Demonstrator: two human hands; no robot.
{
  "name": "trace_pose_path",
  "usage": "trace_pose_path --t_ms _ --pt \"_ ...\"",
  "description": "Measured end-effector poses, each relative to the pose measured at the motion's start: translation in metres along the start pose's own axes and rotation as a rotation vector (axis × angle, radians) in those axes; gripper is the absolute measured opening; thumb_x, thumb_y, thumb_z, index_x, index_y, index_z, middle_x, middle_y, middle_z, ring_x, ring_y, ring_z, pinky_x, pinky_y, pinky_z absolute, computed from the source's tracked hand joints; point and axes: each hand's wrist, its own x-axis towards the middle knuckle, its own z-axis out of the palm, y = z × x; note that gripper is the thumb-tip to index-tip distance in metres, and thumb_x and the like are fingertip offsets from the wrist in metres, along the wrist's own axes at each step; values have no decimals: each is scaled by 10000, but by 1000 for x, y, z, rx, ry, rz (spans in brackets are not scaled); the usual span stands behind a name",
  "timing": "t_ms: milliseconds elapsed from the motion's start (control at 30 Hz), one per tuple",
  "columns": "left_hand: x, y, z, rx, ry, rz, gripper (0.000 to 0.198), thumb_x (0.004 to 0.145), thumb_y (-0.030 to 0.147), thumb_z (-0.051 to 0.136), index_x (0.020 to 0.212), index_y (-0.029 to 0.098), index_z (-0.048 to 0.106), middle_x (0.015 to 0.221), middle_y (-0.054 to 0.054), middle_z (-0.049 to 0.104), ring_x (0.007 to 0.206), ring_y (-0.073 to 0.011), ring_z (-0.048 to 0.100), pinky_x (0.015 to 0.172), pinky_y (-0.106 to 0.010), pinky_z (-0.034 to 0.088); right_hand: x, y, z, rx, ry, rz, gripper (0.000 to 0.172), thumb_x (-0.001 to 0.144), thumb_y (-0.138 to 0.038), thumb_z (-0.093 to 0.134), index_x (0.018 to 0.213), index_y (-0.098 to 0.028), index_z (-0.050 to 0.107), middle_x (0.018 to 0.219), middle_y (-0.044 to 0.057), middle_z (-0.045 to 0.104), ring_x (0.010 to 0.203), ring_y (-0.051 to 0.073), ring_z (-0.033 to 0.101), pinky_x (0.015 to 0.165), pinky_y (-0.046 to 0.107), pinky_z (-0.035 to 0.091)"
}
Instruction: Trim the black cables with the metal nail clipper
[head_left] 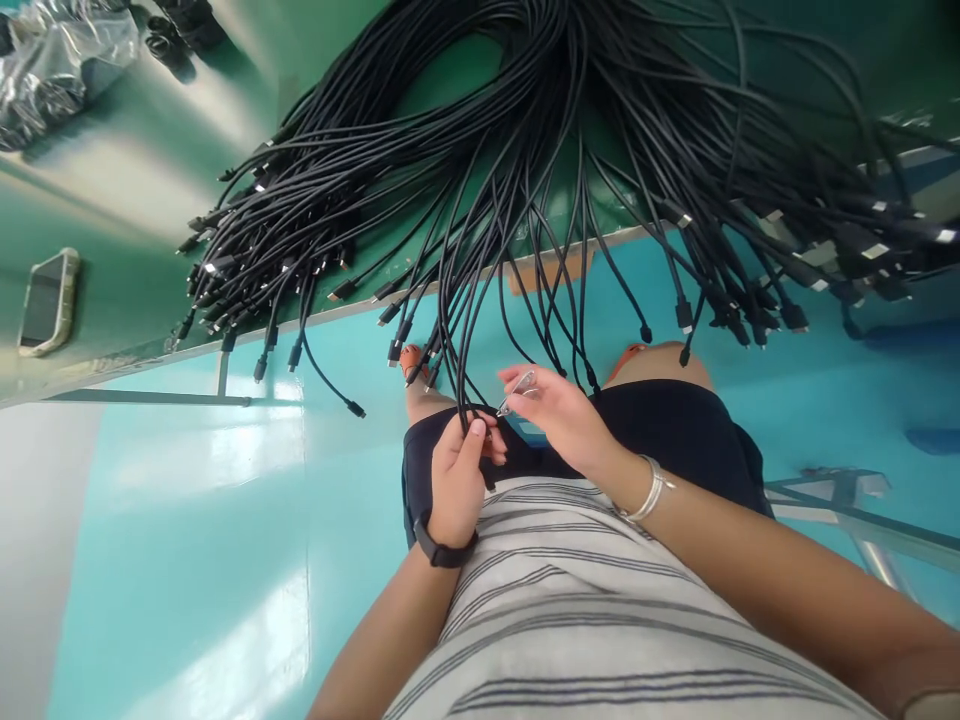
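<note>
Below the green table [127, 190], the left hand [456, 480] is closed round a few black cables [456, 350] that hang straight down from the pile, their long axis running up and down. Just beside it and slightly higher, the right hand [564, 415] pinches a small shiny tie [517, 392] that points toward the gripped strands.

Green worktop [135, 170] has a phone [48, 301] lying flat, screen up, close to the front edge on the left. Way back in the far left corner there's a crumpled clear plastic bag [60, 60], with some small black rolls [176, 35] just beside it. Below is a shiny teal floor [187, 520], and a metal frame [847, 510] sits off right.
</note>
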Motion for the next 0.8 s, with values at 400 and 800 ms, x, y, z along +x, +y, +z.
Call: trace_pose_path --t_ms 400,800 --pt "13 -6 -22 360 279 184 246 923 420 547 962 219 683 899 -38 595 865 -184 570 816 -315 472 32 -9 -18 134 -388 109 245 765 -383 749 867 -169 685 987 73 674 929 187 637 841 351 513" --pt "15 2 -29 502 292 237 276 950 402 503 1095 239 672 1181 -73 669 1128 -235 585 1005 -372 418 45 5 -5 -122 -559 47 245 816 -368 700 907 -144 664 828 31 701 769 159 675 722 325 548"
